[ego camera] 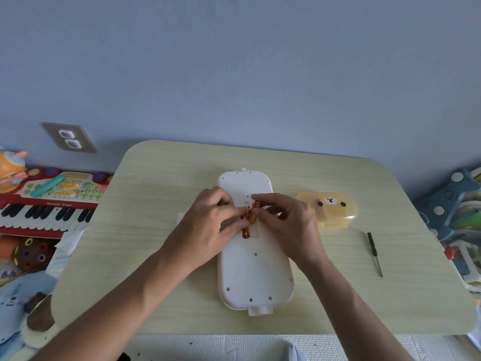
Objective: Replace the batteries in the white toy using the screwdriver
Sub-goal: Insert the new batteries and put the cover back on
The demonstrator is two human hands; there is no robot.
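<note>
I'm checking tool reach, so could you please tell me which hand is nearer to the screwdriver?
Right. The right hand is at the white toy, with the screwdriver lying off to its right; the left hand is farther, on the toy's other side.

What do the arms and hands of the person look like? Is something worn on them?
Both arms are bare up to the bottom edge of the picture, with no sleeve in sight. The left hand and the right hand have no gloves. No ring, watch or bracelet can be seen on the fingers or wrists.
</note>
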